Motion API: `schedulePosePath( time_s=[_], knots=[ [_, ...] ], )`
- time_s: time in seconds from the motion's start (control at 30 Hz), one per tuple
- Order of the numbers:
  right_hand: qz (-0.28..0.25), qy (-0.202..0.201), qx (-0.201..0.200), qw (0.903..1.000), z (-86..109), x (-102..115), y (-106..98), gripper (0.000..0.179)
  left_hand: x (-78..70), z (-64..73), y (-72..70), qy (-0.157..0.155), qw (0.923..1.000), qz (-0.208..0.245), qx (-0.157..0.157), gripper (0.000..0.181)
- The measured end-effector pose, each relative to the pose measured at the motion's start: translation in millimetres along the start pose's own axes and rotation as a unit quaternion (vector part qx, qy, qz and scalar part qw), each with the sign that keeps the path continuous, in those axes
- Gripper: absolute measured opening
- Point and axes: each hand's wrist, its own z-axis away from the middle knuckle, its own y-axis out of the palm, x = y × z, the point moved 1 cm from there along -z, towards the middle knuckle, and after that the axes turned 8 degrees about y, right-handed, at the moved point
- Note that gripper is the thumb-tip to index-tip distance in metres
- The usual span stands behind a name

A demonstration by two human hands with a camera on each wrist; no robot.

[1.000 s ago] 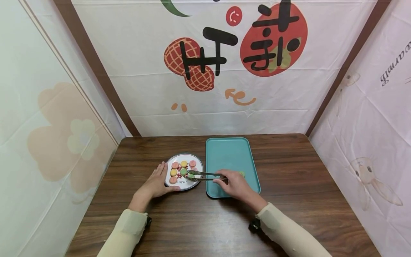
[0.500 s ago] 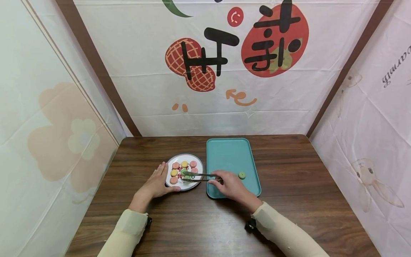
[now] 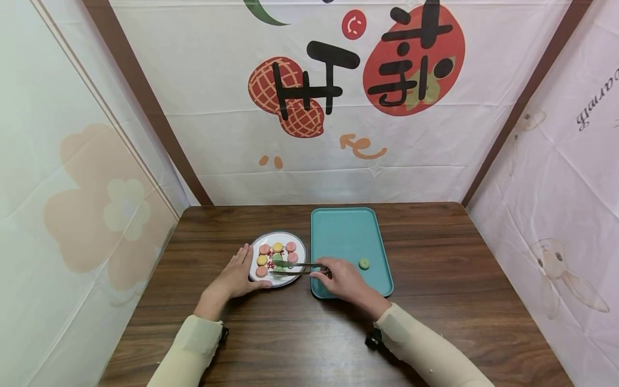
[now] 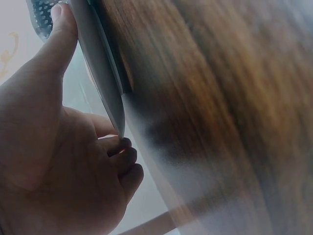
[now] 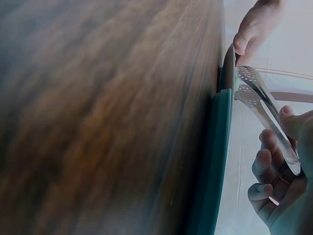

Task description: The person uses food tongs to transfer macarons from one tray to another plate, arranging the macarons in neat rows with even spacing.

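A round white plate (image 3: 295, 240) with a dark rim line bears several pink, yellow and green macarons. My left hand (image 3: 233, 277) holds its left edge, thumb at the front rim and fingers along the side; in the left wrist view the thumb lies over the plate. My right hand (image 3: 342, 279) grips metal tongs (image 3: 300, 272), also seen in the right wrist view, with perforated tips apart. These tips reach over the plate near the green macarons (image 3: 278, 257), which they partly cover. Another green macaron (image 3: 364, 264) lies on the teal tray (image 3: 340, 231).
The tray stands just right of the plate, under my right hand. Both rest on a brown wood-grain table (image 3: 309, 338). Printed white fabric walls (image 3: 309, 161) enclose the table at the back and both sides.
My right hand and the tongs have moved a little left over the plate. The green macaron on the tray, partly hidden before, now shows fully. My left hand stays put.
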Motion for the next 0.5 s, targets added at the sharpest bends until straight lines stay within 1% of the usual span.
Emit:
schedulePosePath(
  time_s=[0.17,0.33,0.5],
  knots=[
    [0.012,0.015,0.013,0.9997,-2.7,2.4,1.3,0.032,-0.7,0.1,-1.2,-0.001,1.0000,0.000,0.003,0.133],
    [0.011,0.028,0.025,0.9993,-4.8,5.4,1.7,0.033,-0.9,0.1,-1.1,-0.001,1.0000,0.002,0.002,0.134],
    [0.018,0.025,0.022,0.9993,-6.0,6.2,2.6,0.033,-0.6,0.0,-0.5,0.000,1.0000,0.004,0.000,0.133]
  ],
)
